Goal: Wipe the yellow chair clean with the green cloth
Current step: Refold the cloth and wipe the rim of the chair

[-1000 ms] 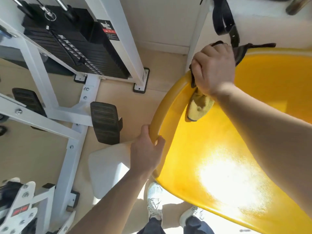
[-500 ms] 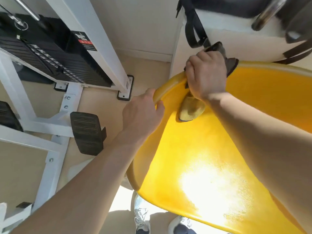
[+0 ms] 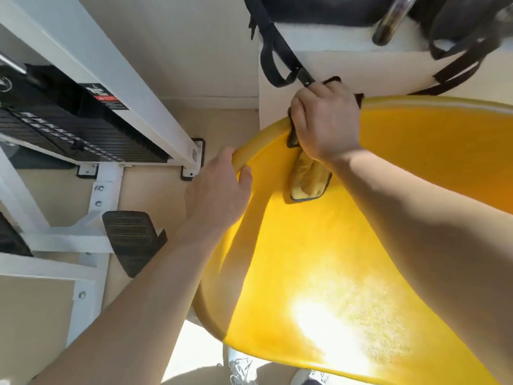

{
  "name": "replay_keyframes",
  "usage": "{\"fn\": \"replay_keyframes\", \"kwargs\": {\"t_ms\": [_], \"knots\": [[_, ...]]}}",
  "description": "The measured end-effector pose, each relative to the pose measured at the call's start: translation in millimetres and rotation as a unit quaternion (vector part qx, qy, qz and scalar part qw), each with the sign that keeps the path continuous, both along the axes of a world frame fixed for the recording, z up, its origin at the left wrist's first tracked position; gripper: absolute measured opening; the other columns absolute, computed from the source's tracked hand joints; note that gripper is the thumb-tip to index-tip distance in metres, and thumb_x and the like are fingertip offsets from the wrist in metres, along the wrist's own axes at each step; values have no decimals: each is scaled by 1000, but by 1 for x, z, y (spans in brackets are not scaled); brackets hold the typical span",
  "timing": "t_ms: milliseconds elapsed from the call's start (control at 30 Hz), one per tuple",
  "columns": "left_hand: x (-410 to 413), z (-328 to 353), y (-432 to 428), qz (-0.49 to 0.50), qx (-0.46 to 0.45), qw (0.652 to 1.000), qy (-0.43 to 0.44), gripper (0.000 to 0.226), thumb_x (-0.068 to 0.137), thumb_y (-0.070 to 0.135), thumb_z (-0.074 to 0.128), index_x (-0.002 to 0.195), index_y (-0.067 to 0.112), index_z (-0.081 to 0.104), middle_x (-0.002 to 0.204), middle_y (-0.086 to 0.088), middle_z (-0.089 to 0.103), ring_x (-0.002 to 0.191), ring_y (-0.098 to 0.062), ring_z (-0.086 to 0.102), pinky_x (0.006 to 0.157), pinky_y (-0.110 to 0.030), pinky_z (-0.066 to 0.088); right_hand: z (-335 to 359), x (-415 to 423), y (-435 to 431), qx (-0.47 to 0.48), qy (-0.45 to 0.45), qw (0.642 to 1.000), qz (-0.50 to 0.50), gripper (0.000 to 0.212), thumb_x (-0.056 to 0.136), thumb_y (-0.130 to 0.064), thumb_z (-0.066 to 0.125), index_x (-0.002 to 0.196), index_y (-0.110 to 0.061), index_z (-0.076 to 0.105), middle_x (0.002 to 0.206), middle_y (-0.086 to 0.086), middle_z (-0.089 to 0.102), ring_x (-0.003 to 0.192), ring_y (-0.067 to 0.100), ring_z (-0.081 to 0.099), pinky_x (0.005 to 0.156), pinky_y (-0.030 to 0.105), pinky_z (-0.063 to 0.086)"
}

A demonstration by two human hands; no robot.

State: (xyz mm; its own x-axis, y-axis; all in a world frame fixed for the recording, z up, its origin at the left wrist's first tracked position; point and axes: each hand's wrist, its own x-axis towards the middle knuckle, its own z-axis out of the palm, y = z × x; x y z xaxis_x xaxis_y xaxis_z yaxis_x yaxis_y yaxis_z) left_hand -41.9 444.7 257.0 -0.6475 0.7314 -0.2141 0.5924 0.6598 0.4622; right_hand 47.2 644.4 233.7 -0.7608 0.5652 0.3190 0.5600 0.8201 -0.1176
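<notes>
Here, cloth (image 3: pixel 308 176) under right fingers (image 3: pixel 311 107).

Glossy yellow chair (image 3: pixel 361 245), yellowish dark-edged cloth (image 3: pixel 308 182), white machine frame (image 3: pixel 91 207), black ribbed pedal (image 3: pixel 130 240).

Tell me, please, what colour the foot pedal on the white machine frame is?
The foot pedal is black with a ribbed surface, seen in the head view, left of the yellow chair.
</notes>
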Motion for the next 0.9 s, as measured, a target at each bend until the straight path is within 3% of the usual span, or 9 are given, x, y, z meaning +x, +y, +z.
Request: {"fn": "replay_keyframes", "kwargs": {"t_ms": [100,167,333,433,700,800,900], "knots": [[4,2,36,-37,22,999,27,43,100,37,55,138,22,44,122,-1,60,107,-22,60,80,-37,48,-2,-17,-23,0,10,995,101,39,102,-33,35,85,-16,65,82,7,67,78,31,57,79,42,42],[4,2,58,-62,37,996,53,42,98,32,59,136,21,45,121,-1,61,108,-20,60,79,-32,47,-1,-6,-12,3,-6,993,121,41,103,-38,32,93,-17,66,91,6,67,85,31,59,82,42,43],[3,0,73,-76,16,994,82,40,96,35,63,132,25,48,120,0,62,103,-20,60,76,-32,42,0,79,68,13,-14,997,-77,46,105,-40,28,107,-13,65,102,12,65,90,35,56,80,42,42],[7,3,82,-72,-5,994,84,40,95,33,66,130,25,48,112,1,60,92,-17,55,70,-35,42,3,108,85,11,-19,991,-129,49,104,-39,25,107,-11,65,102,13,65,92,36,55,86,45,43],[53,-2,145,-72,10,985,156,31,97,20,55,128,22,52,111,-9,61,97,-34,60,77,-43,47,2,65,51,-28,-19,998,55,40,103,-37,31,115,-19,64,112,5,66,102,31,58,95,43,41],[55,-1,147,-68,4,986,154,35,98,18,55,132,24,51,112,-9,62,98,-35,61,81,-45,51,4,112,88,-24,-33,999,2,43,104,-41,27,124,-19,59,118,7,61,106,32,55,95,44,42],[47,5,148,-82,-7,989,125,33,99,21,58,132,25,51,112,-6,63,92,-28,60,69,-39,50,5,177,126,-35,-26,990,-132,46,104,-39,25,123,-15,59,120,13,62,109,37,54,95,47,43]]}}
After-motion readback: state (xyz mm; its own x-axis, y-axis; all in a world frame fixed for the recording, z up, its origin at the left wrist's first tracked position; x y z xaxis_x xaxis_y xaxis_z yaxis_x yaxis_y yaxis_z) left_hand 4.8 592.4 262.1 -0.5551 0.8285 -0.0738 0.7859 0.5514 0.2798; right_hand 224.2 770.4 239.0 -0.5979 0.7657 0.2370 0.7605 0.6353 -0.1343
